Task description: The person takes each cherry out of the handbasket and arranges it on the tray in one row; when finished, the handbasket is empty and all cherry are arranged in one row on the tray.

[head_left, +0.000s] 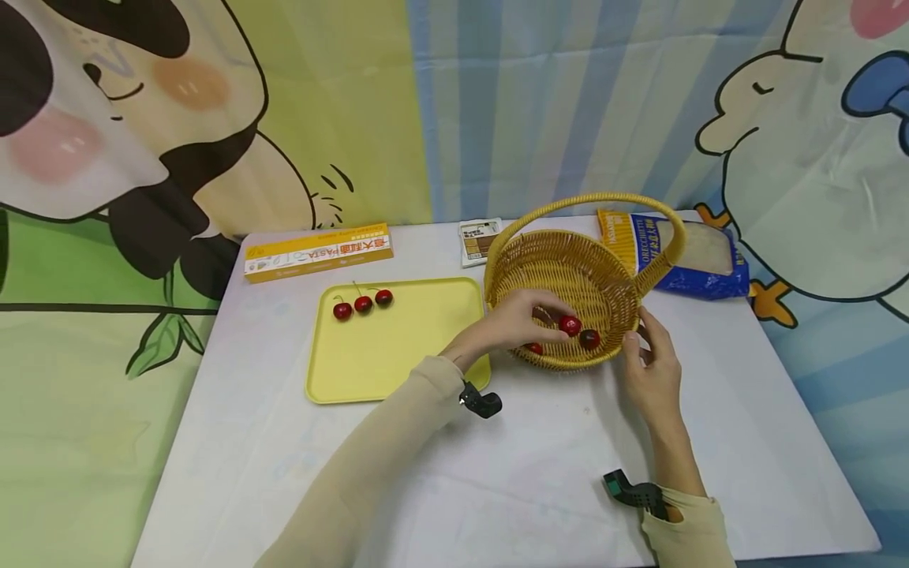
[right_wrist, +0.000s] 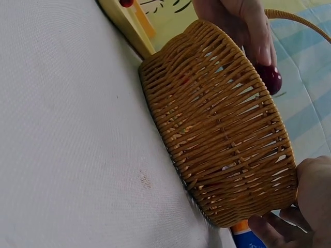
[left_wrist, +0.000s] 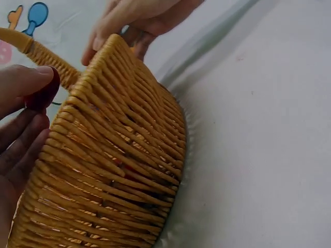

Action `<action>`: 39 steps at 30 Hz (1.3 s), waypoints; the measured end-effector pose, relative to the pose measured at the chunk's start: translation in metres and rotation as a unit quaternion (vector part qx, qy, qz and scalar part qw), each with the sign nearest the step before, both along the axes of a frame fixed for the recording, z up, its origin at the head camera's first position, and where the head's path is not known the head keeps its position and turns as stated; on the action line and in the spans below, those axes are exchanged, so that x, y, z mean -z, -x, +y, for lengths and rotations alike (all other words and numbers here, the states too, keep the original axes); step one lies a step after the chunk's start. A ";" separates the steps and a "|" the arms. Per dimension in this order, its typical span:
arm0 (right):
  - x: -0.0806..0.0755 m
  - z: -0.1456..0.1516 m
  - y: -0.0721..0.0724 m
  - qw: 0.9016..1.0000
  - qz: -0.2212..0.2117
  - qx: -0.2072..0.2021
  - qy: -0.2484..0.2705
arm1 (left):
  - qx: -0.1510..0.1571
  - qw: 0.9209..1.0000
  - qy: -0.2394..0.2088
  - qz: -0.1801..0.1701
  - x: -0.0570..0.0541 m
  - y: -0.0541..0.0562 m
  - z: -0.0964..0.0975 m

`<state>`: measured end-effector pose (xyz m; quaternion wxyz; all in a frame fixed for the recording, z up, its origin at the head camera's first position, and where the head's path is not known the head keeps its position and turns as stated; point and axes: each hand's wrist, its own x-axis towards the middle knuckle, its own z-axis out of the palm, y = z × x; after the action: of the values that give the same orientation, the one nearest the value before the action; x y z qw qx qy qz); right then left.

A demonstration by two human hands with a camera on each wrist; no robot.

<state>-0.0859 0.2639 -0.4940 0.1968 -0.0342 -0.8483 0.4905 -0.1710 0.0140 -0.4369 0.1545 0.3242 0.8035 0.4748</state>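
Note:
My left hand (head_left: 521,322) is over the wicker basket (head_left: 554,260) and pinches a dark red cherry (head_left: 570,325) between thumb and fingers, at rim height. The left wrist view shows this cherry (left_wrist: 44,90) at the thumb tip, just past the rim. Inside the basket lies another cherry (head_left: 589,339), and one more (head_left: 534,348) is partly hidden under the left hand. My right hand (head_left: 653,367) holds the basket's right side at the rim, with fingers bent against the weave in the right wrist view. Three stemmed cherries (head_left: 363,304) sit in a row on the yellow tray (head_left: 398,347).
Behind the tray lies a pasta box (head_left: 319,252). A small white packet (head_left: 479,241) is left of the basket's arched handle (head_left: 582,199). A blue and yellow pasta bag (head_left: 682,252) lies behind the basket at right. A printed curtain (head_left: 497,102) hangs behind the white-covered table (head_left: 540,473).

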 end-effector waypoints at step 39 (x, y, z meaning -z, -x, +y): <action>0.002 0.000 -0.008 0.999 -0.042 0.018 -0.024 | -0.087 0.988 -0.125 -0.037 0.010 -0.032 -0.126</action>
<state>-0.0777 0.2635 -0.4959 0.1703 -0.0653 -0.8664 0.4648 -0.1392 -0.1119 -0.4472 0.1005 0.2521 0.7567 0.5948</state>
